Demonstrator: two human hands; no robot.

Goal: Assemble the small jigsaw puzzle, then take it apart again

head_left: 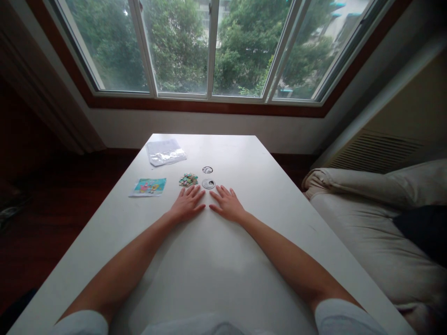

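My left hand [188,204] lies flat on the white table, fingers spread, with nothing in it. Just beyond its fingertips is a small heap of mixed-colour pieces [188,180] that look like jigsaw puzzle pieces. My right hand [227,204] rests flat too, palm down and fingers apart. Close to its fingertips lies a round grey-and-white disc [208,184] with a dark spot. A second, smaller round disc [207,170] with a dark rim sits behind it. To the left, a colourful cartoon picture sheet [151,186] lies on the table.
A clear plastic bag [166,152] lies at the table's far left corner. The white table [216,270] narrows toward the window [209,51]. A beige sofa [370,223] stands along the right side, and dark reddish floor [70,200] shows on the left.
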